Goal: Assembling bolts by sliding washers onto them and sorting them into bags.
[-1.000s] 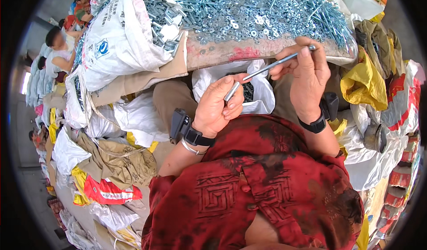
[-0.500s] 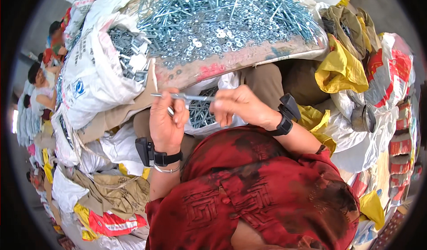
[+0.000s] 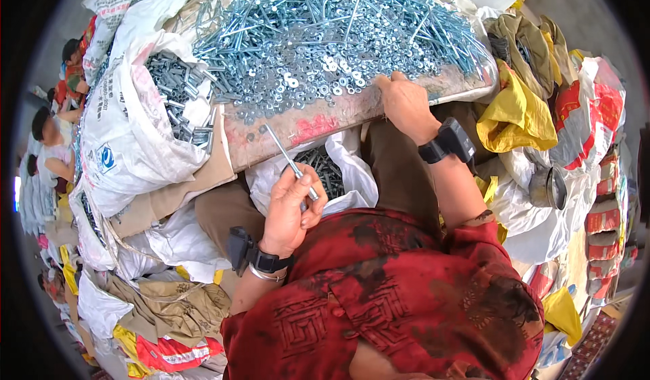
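A long, thin metal bolt [image 3: 286, 154] is gripped in my left hand [image 3: 292, 207], slanting up and away to the left over the board's near edge. Its lower end looks thicker, like a sleeve, and pokes out past my fingers. My right hand [image 3: 406, 108] is at the near edge of the board [image 3: 325, 124], thumb and fingers drawn together beside the loose washers [image 3: 305, 75]. Whatever those fingertips hold is hidden. Behind the washers lies a broad heap of long bolts [image 3: 365, 8]. Below the board, a white sack [image 3: 359, 170] holds more metal pieces [image 3: 325, 170].
On the left stands a white woven sack [image 3: 128, 136] full of short metal tubes [image 3: 179, 75]. Yellow sacking [image 3: 518, 109] and a metal cup [image 3: 547, 185] are at right. Other people [image 3: 57, 136] sit at far left.
My right hand has left the bolt and gone up and right to the board's edge. My left hand has lowered and shifted right, tilting the bolt from nearly level to steep.
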Tool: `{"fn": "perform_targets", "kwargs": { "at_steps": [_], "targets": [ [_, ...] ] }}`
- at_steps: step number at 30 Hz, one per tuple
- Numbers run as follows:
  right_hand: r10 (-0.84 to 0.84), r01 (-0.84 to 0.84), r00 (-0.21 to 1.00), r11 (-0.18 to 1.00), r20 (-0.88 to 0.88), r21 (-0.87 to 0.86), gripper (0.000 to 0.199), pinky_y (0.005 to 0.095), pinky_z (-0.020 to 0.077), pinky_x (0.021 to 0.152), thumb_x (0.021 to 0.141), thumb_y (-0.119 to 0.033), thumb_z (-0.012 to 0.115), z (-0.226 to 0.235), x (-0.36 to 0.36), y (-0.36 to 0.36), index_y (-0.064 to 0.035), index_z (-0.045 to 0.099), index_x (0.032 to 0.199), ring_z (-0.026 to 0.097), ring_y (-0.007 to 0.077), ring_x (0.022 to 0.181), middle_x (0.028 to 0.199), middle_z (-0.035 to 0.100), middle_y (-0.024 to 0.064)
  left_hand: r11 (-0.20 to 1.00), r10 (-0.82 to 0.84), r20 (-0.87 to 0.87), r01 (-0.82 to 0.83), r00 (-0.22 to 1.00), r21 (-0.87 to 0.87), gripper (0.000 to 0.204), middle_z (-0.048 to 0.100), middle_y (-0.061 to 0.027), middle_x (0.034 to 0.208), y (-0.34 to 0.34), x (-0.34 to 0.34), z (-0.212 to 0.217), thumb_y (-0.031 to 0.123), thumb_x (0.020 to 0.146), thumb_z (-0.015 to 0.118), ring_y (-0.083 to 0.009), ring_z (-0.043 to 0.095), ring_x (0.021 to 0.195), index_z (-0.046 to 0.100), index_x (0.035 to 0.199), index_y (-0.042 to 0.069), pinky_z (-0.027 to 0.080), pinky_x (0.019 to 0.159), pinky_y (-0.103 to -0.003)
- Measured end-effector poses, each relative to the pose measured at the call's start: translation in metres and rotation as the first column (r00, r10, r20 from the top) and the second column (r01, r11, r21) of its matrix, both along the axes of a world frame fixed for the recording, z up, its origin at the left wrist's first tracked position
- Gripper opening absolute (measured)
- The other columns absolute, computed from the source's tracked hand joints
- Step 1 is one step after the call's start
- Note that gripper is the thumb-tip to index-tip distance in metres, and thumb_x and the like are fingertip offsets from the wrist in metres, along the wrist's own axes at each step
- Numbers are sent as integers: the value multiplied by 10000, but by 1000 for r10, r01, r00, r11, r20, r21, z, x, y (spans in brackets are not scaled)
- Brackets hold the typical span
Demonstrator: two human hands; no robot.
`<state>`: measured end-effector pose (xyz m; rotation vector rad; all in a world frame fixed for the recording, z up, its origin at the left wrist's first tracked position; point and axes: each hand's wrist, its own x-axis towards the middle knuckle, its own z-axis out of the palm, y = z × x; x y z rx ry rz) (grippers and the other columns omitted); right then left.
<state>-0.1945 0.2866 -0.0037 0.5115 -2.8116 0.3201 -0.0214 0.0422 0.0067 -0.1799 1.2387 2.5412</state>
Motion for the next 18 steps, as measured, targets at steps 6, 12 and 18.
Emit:
{"fn": "perform_targets", "kwargs": {
  "at_steps": [6, 12, 18],
  "targets": [
    [126, -125, 992, 985, -3, -122, 192, 461, 503, 737, 870, -101, 564, 0, -18, -4, -111, 688, 1017, 641, 370, 851, 913, 647, 135, 995, -57, 17, 58, 998, -77, 147, 528, -91, 638, 0, -9, -3, 216, 1019, 522, -43, 312, 411, 523, 1045, 72, 257, 378, -184],
    [196, -157, 979, 902, 57, -403, 172, 403, 508, 704, 854, -65, 562, -3, -27, 3, -76, 673, 985, 659, 323, 803, 904, 676, 129, 993, -64, 44, 68, 997, -95, 143, 530, -89, 640, -6, -15, -8, 213, 1019, 520, -41, 313, 416, 527, 1025, 70, 254, 380, -182],
    [232, -183, 972, 864, 47, -470, 98, 418, 512, 679, 868, -123, 605, -4, -12, -3, -69, 646, 938, 658, 333, 784, 903, 673, 113, 990, -87, 75, 95, 993, -107, 159, 532, -86, 635, -5, -24, -12, 217, 1012, 532, -44, 320, 422, 526, 1011, 58, 250, 379, -183]
  ]
}}
